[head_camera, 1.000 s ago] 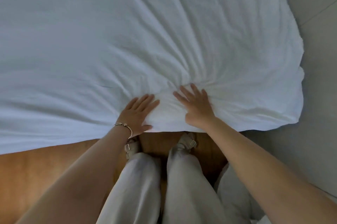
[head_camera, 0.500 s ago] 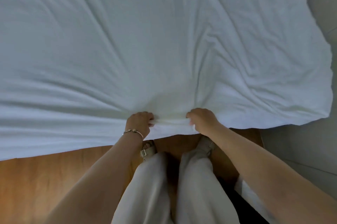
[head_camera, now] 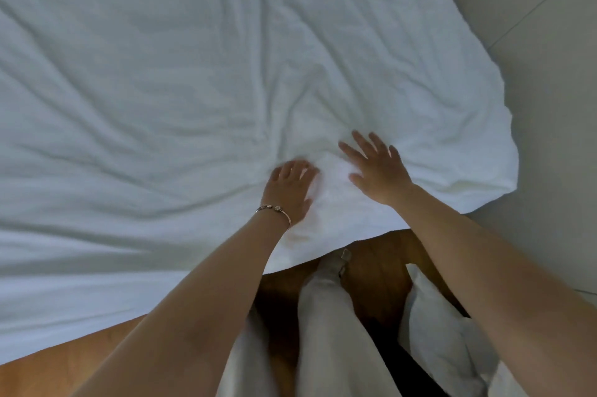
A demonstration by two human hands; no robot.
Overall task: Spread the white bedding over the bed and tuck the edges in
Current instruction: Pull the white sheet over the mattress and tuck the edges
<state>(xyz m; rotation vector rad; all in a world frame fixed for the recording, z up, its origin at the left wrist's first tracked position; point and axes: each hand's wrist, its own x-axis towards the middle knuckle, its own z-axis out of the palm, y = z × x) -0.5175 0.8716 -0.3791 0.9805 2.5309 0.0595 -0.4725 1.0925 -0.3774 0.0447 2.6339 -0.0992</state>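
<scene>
Bedding [head_camera: 226, 73]: lay spread over the bed, filling the view; its near edge hung free over the wood floor [head_camera: 48, 374], not tucked.
Left hand [head_camera: 288, 191]: palm down on the bedding just inside the near edge, fingers loosely extended and blurred; it gripped nothing as far as could be seen.
Right hand [head_camera: 376, 170]: just right of the left hand, flat on the bedding, fingers spread, holding nothing.
Step, judged: smoothing the gathered creases that fanned away from the hands.
Method advised: press flat and sweep outward from the hands toward the corner [head_camera: 497, 170] and along the edge, then fold the overhang under.
Axis: the near edge ran left to right; how the bedding's long axis lay could not be told, its far end being out of view.
</scene>
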